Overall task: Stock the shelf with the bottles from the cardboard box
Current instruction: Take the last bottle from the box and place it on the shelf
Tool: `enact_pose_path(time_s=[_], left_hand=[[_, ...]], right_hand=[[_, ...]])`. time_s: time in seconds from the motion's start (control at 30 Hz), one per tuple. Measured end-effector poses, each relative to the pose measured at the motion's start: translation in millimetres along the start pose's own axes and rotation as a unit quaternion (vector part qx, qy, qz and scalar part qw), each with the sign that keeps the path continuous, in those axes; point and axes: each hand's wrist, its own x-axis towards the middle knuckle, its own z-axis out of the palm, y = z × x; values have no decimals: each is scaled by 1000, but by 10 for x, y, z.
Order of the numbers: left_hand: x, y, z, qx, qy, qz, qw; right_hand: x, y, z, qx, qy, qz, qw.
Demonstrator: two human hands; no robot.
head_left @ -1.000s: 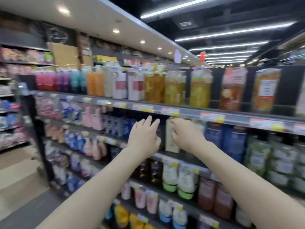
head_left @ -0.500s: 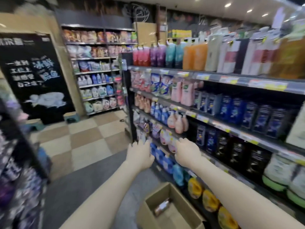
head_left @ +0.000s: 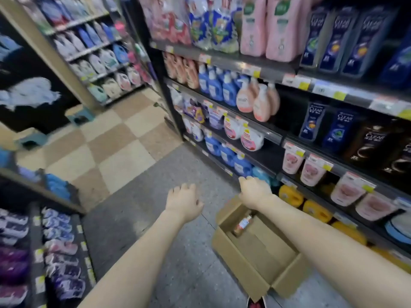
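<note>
Your view has dropped from the upper shelves to the floor, so a fresh pick looks due. Nearest you, the cardboard box (head_left: 255,252) sits open on the grey floor against the shelf (head_left: 275,136) base, with 1 amber bottle (head_left: 242,224) lying at its far end. Your right hand (head_left: 254,192) hangs above that end, fingers curled loosely and grasping nothing. Your left hand (head_left: 183,202) hovers over bare floor beside the box, slack and empty. Beyond, the shelf rows look well filled.
</note>
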Motion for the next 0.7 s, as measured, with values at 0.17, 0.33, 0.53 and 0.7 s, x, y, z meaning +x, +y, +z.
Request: enact_pose_path(time_s=[0.17,0.33,0.53,0.7], left_hand=[[1015,109,337,-4,-61,51,997],[1871,107,914,13,-115,98,988],[2942,185,1713,62,-160,191,967],[3812,401,2413,100,-170,272,942]], right_hand=[[684,492,413,79,-65,113,988],[1130,777,1062,148,-116,215,958],[1639,692,2028,260,-167,334,891],[2231,564,2841,355,-157,414,823]])
